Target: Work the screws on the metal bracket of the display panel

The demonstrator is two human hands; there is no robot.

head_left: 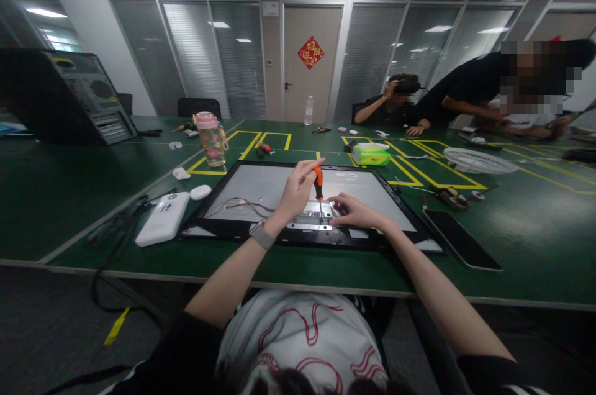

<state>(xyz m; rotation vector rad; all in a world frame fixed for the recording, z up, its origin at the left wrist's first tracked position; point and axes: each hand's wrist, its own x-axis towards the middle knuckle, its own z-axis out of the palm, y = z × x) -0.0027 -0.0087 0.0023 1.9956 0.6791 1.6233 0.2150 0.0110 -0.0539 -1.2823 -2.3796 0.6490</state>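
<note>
A dark-framed display panel [237, 190] with a pale grey back lies flat in front of me. My left hand [297, 190] is at the handle of an orange and black screwdriver [319, 184], fingers stretched past the handle's top and thumb side against it. The screwdriver stands nearly upright, its shaft reaching down to a metal bracket [310, 227] at the panel's near edge. Just right of the shaft, my right hand [354, 211] rests over the bracket area, fingers curved and thumb apart from them. Thin wires [244, 202] cross the panel on the left.
Left of the panel lie a white power bank [162, 221], a white oval case [200, 192] and a pink-lidded bottle [211, 140]. A dark-screened phone [459, 238] lies right. Behind are a green tissue pack [371, 154] and white round basket [479, 160]. Other people [488, 81] are across the table.
</note>
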